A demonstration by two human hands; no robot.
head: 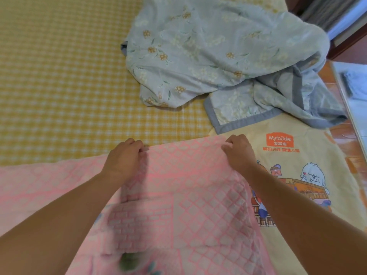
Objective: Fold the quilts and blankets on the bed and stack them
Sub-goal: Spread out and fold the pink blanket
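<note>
A pink blanket [190, 187] with a lattice pattern lies across the near part of the bed. My left hand [125, 155] grips its far edge with curled fingers. My right hand [239, 153] pinches the same edge further right. Under the pink blanket at the right lies a pale yellow blanket [309, 167] with an orange logo and cartoon print. A light blue floral quilt [218, 52] with a grey border sits crumpled at the far right of the bed, its corner overlapping the yellow blanket.
The bed is covered by a yellow checked sheet [63, 76], bare on the left and middle. Past the bed's right edge are an orange tiled floor [329, 74], dark wooden furniture [345, 42] and a white surface [355, 108].
</note>
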